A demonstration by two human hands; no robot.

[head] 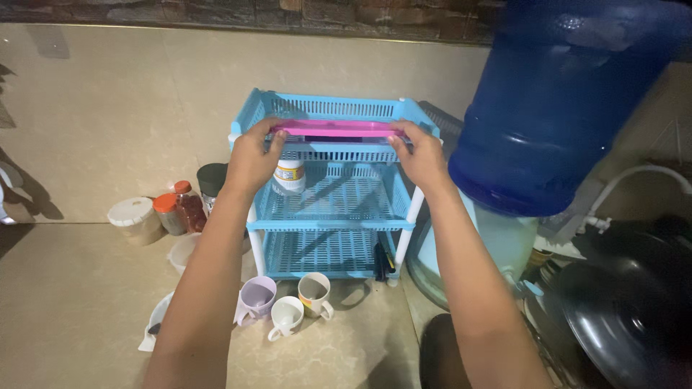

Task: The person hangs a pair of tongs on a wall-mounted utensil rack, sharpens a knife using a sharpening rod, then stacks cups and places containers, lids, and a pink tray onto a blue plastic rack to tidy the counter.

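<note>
Pink plastic, flat and shallow: a tray (337, 129) held level over the top tier of a light-blue plastic rack (328, 194). Left hand (252, 160) clamps the tray's left end, fingers curled over the rim, thumb below. Right hand (422, 157) pinches the right end the same way. Tray sits just above or on the front edge of the top shelf; cannot tell if it touches.

Rack: three tiers, slotted lattice shelves, white tubular posts at the corners. Stands on a beige, glossy stone-look counter (65, 302) against a matching wall.

Middle shelf: small white jar (290, 175) with a yellow-banded label, behind the left wrist. Bottom shelf, right end: dark handled utensils (382, 261), too dim to name.

In front of the rack: three ceramic mugs, a lilac one (256, 297), a white one (286, 316), and a white one with a coloured band (314, 292).

Left of the rack: round white lidded tub (134, 218), two orange-capped spice jars (180, 209), a dark-lidded container (211, 180).

Right: large translucent blue water bottle (555, 108), inverted on a pale dispenser (497, 241). Far right, a dark rounded pan (620, 317).
</note>
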